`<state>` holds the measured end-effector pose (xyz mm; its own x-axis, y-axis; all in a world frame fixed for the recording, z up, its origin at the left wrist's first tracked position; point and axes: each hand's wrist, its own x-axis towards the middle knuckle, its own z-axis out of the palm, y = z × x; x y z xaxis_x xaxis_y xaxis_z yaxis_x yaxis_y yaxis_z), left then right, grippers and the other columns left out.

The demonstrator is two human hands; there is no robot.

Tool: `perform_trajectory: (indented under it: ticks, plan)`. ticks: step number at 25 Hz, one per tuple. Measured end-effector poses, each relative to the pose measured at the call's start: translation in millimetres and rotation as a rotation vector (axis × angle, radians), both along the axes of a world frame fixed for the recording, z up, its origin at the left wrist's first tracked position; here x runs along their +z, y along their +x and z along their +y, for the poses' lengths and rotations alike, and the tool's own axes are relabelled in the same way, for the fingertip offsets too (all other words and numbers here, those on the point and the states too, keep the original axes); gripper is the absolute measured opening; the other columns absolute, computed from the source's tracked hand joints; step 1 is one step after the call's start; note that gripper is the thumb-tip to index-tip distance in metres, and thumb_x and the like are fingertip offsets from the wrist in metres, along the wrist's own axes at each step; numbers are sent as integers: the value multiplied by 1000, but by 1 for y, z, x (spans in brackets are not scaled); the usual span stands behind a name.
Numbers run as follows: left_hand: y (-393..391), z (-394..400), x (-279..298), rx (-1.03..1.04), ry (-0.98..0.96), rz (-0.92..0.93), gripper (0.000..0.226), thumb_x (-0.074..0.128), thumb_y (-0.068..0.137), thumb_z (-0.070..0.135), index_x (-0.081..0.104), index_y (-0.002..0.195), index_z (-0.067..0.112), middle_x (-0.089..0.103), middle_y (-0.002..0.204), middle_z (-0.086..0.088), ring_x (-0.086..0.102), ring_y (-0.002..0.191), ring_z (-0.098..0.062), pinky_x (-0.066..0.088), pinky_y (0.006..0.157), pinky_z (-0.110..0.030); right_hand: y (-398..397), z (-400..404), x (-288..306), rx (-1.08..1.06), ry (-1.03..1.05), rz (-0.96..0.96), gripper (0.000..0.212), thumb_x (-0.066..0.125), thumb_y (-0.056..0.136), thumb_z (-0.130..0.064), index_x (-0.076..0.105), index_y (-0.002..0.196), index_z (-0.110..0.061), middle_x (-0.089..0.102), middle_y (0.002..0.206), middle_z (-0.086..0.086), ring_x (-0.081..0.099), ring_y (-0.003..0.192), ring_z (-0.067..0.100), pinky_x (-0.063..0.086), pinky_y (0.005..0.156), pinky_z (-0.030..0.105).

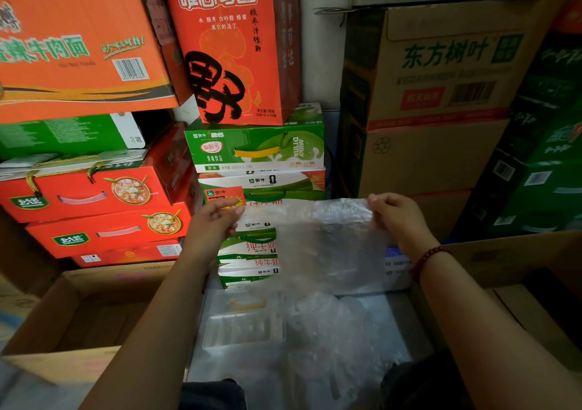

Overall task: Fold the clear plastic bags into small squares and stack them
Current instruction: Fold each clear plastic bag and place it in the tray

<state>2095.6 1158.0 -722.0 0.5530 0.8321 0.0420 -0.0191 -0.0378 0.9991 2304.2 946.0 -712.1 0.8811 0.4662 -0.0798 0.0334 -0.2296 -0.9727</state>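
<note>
One bag held up by its top corners — folding not yet begun.

My left hand (217, 220) pinches the top left corner of the clear plastic bag (318, 245) and my right hand (398, 217) pinches the top right, so it hangs spread flat in the air in front of the stacked drink cartons (261, 157), above my lap. It is thin, wrinkled and cloudy-clear — the carton print shows through it. Below it more loose clear plastic (330, 340) lies crumpled on a pale surface beside a white plastic tray (242, 331). I see no folded squares and no stack anywhere, so I judge nearly all the work is left: fold this one down, set it aside, then the rest.
</note>
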Motion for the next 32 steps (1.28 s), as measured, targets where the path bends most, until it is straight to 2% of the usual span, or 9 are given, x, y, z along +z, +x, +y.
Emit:
perform_trajectory:
  ticks: [4,9,15,18,21,25,27,29,32]
  plan:
    - [-1,1,1,57,-134,-63,12,62,88,3,64,92,14,59,80,-3,51,64,-9,46,54,-11,-3,2,1,-95,-36,-116,25,54,95,-24,61,76,-10,60,65,4,55,64,15,42,62,28]
    - [1,1,-1,103,-97,-64,14,65,86,3,67,87,17,62,79,-1,53,64,-8,46,55,-10,-7,1,5,-157,7,-190,18,53,96,-25,61,84,-14,60,73,1,56,67,12,40,57,22]
    - [0,6,-5,94,-77,-6,18,62,89,4,68,105,9,65,85,2,57,75,-9,48,70,-18,-7,-1,6,-133,45,-234,16,52,96,-25,61,87,-15,60,77,1,56,69,12,41,59,21]
    - [0,5,-5,87,32,64,19,61,91,10,67,109,13,64,93,5,57,82,-7,47,72,-21,-7,0,5,-95,45,-265,15,52,96,-25,61,88,-16,60,77,0,57,70,12,42,60,22]
    - [3,-4,-3,-33,103,142,19,61,92,16,65,109,21,62,103,10,55,92,0,42,74,-19,-12,4,5,1,42,-321,13,53,96,-22,63,89,-17,59,74,-3,54,68,9,38,59,20]
    - [13,-22,1,-263,175,215,21,61,92,18,67,110,27,63,120,6,55,112,-9,39,99,-26,-29,15,4,180,19,-436,12,56,94,-18,64,86,-17,61,77,-4,55,74,9,42,63,21]
    - [20,-34,2,-377,195,238,25,61,91,19,66,114,26,63,120,9,56,114,-7,42,96,-19,-38,21,3,268,13,-477,11,58,92,-18,65,85,-18,64,79,2,59,76,16,46,67,28]
    - [27,-47,2,-491,183,242,28,62,90,17,64,117,23,64,116,11,58,108,-1,45,82,-7,-43,26,1,342,4,-525,9,61,91,-19,67,84,-18,67,78,4,62,77,20,50,70,35]
    - [36,-59,-3,-530,236,254,17,65,88,16,69,104,13,68,104,0,61,92,-5,45,79,-11,-47,30,-2,394,25,-566,8,64,89,-21,70,84,-19,69,78,0,63,75,15,51,71,35]
